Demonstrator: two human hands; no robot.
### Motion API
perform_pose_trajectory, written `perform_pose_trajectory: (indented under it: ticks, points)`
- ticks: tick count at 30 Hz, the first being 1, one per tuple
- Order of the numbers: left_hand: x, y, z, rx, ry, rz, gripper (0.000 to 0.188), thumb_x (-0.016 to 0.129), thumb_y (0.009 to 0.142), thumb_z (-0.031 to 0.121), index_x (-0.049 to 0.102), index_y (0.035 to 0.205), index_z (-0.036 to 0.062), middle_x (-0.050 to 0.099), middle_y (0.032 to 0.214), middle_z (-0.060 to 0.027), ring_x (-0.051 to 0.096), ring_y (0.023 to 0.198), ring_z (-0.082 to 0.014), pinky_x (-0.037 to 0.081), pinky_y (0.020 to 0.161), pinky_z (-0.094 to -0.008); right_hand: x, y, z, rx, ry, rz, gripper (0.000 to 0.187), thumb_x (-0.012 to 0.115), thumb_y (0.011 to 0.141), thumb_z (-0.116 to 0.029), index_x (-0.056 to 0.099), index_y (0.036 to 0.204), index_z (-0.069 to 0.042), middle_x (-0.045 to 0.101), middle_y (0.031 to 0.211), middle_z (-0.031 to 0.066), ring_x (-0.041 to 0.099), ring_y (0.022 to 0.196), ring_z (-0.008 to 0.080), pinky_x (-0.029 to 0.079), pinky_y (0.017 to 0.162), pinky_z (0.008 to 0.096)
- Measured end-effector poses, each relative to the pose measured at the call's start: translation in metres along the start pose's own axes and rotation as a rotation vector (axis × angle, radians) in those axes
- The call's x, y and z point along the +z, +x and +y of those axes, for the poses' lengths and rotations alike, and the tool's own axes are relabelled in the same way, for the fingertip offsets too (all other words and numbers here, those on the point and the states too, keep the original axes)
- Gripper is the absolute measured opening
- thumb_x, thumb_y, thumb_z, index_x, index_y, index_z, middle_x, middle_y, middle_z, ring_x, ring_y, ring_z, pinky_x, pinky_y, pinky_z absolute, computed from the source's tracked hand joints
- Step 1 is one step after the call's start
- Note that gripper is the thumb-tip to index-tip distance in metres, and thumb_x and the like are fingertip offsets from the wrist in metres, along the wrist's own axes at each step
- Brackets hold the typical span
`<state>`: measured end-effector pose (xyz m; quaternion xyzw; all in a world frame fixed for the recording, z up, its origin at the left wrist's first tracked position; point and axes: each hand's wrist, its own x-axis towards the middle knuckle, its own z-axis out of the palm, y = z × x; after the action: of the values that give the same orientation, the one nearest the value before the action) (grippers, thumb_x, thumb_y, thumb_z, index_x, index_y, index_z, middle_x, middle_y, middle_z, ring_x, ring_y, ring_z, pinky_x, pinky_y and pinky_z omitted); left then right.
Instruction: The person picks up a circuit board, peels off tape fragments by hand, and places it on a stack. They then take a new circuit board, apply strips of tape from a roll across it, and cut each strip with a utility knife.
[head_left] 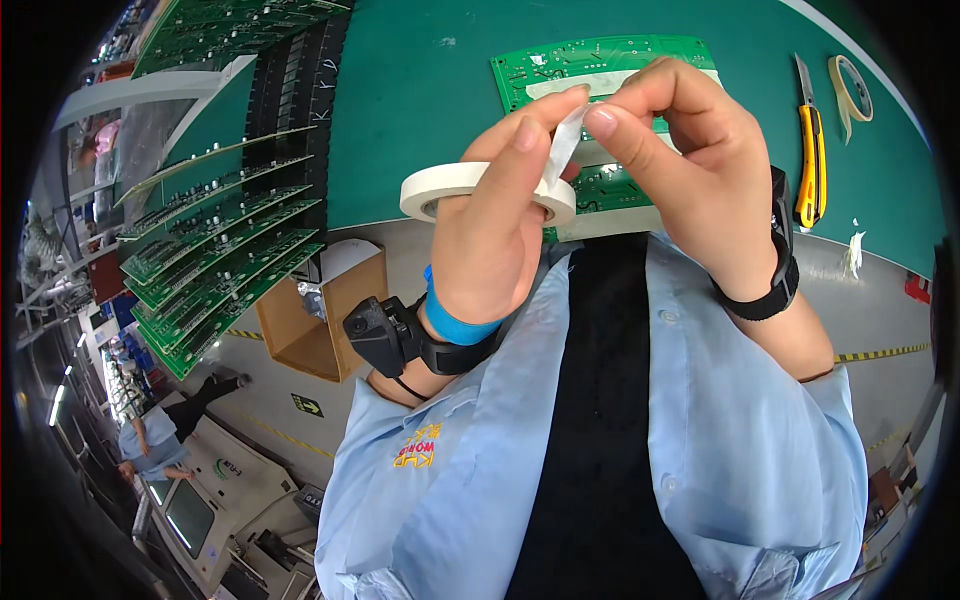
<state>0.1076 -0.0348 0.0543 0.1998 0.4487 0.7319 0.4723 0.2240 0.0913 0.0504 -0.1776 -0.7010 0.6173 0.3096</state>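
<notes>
A roll of white masking tape (425, 190) hangs around the fingers of my left hand (485, 240), which is closed on it. From the roll a short tape end (566, 145) stands up between my hands. My right hand (710, 165) pinches the top of that end between thumb and forefinger. Below both hands a green circuit board (640, 50) lies on the table, with pale tape strips (610, 222) across it. My hands hide much of the board's middle.
On the green table (420, 100), a yellow utility knife (812, 160) and another tape roll (836, 75) lie to the right. A black rack (300, 90) at left holds several circuit boards (210, 235). Below it stands a cardboard box (345, 315). Another person (155, 440) is far off at lower left.
</notes>
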Motion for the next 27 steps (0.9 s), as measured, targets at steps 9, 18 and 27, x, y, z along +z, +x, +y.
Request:
perform_pose_trajectory:
  ticks: [9, 18, 27]
  points:
    - [-0.005, 0.004, 0.009, 0.197, 0.37, 0.116, 0.037, 0.064, 0.099, 0.022, 0.062, 0.127, -0.0015, 0.069, 0.09, -0.0046, 0.059, 0.08, -0.0073, 0.047, 0.072, -0.0221, -0.009, -0.007, -0.016, 0.314, 0.21, -0.085, 0.015, 0.065, 0.099, -0.018, 0.062, 0.094, -0.004, 0.059, 0.083, -0.0057, 0.049, 0.076, 0.0016, 0.038, 0.068, 0.0184]
    - [-0.018, 0.003, 0.014, -0.025, 0.411, -0.009, 0.019, 0.075, 0.091, 0.017, 0.07, 0.095, -0.0007, 0.065, 0.076, -0.0014, 0.057, 0.069, -0.0058, 0.043, 0.06, -0.0211, -0.011, -0.009, -0.009, 0.322, 0.175, -0.052, 0.019, 0.066, 0.098, -0.02, 0.068, 0.101, -0.001, 0.06, 0.08, -0.0065, 0.05, 0.074, 0.0015, 0.04, 0.065, 0.0184]
    - [-0.019, 0.007, 0.015, -0.106, 0.074, 0.001, 0.025, 0.069, 0.095, 0.022, 0.067, 0.094, -0.0024, 0.063, 0.076, -0.0053, 0.059, 0.075, -0.0142, 0.044, 0.07, -0.0282, -0.006, -0.009, -0.004, 0.225, 0.235, -0.123, 0.028, 0.067, 0.096, -0.012, 0.065, 0.122, -0.003, 0.064, 0.11, 0.002, 0.059, 0.1, 0.0096, 0.046, 0.09, 0.0245]
